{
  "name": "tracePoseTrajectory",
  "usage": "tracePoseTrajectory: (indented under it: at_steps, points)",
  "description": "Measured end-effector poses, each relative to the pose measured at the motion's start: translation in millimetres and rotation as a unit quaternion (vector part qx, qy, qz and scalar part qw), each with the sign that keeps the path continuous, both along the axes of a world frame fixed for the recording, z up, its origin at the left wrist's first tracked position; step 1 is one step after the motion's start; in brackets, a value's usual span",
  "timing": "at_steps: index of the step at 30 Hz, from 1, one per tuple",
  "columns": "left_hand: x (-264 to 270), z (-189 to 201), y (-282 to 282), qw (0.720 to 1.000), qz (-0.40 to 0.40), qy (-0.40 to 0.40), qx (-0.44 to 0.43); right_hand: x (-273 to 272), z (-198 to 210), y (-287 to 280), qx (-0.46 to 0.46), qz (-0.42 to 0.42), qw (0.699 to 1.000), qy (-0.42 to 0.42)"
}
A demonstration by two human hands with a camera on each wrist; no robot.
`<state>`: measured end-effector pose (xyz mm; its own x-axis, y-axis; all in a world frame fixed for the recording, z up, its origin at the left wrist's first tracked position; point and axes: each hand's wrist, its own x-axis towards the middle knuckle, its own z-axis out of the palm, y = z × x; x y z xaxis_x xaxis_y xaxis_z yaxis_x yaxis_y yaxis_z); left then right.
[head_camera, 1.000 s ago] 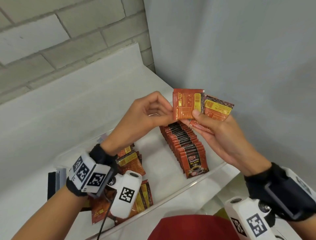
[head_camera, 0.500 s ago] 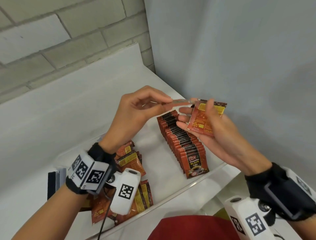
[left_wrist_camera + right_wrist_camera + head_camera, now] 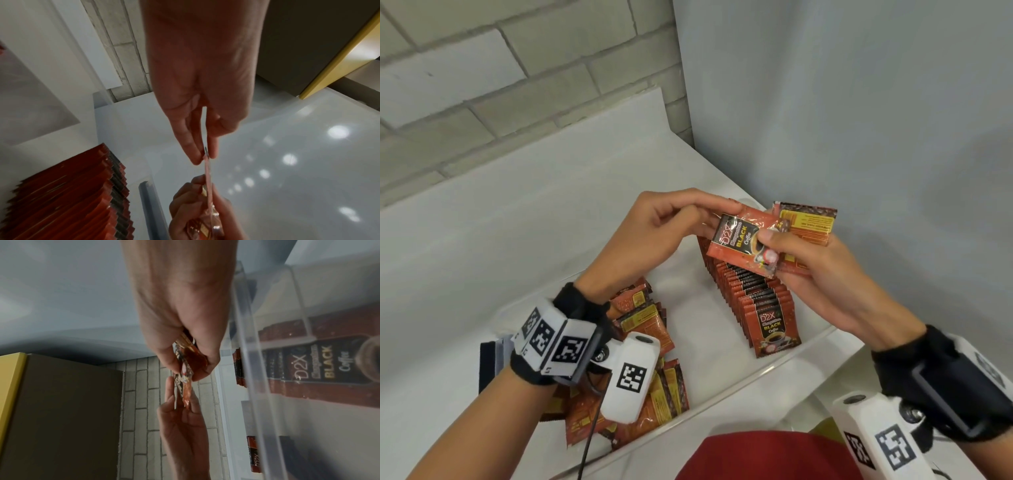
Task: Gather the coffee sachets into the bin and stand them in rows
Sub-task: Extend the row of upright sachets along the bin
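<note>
My left hand (image 3: pixel 717 214) pinches the top corner of a red coffee sachet (image 3: pixel 739 241), front side up, above the clear bin (image 3: pixel 756 375). My right hand (image 3: pixel 774 253) holds the same sachet under its thumb, with a second sachet (image 3: pixel 808 224), yellow back showing, behind it. In the left wrist view the pinched sachet (image 3: pixel 208 170) is edge-on. A row of standing sachets (image 3: pixel 756 298) fills the bin's right side. Loose sachets (image 3: pixel 650 325) lie piled at its left, partly hidden by my left wrist. The row's front sachet (image 3: pixel 318 363) shows through the bin wall (image 3: pixel 252 353).
The bin sits on a white table (image 3: pixel 517 222) in a corner between a brick wall (image 3: pixel 482 68) and a grey wall (image 3: pixel 859 102). A black-and-white object (image 3: pixel 489 363) lies left of the bin. A red cloth (image 3: pixel 763 455) is at the bottom edge.
The sachet between my hands turned over, from back side showing, through edge-on, to front side up. Both hands dropped slightly toward the row.
</note>
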<state>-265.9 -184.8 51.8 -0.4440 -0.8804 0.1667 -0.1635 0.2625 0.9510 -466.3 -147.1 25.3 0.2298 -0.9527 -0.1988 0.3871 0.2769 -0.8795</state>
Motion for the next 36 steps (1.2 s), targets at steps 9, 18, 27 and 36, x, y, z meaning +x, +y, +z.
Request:
tracePoseTrajectory:
  at_steps: [9,18,27,36]
  points:
    - [-0.3,10.0,2.8,0.995,-0.072,-0.064,0.022,-0.2,2.2,-1.8,-0.029,-0.058,0.994,-0.091]
    - [-29.4,-9.2,13.4,0.916,-0.273,-0.269,-0.114,-0.9,-2.2,-3.0,-0.019,-0.134,0.982,-0.131]
    - [-51.4,-38.1,23.5,0.841,-0.383,-0.349,-0.156,-0.3,-1.3,-3.5,-0.01,-0.129,0.979,-0.155]
    - [-55.6,-54.3,28.4,0.83,-0.262,-0.346,-0.351,-1.3,-1.3,-3.7,-0.001,-0.131,0.981,-0.145]
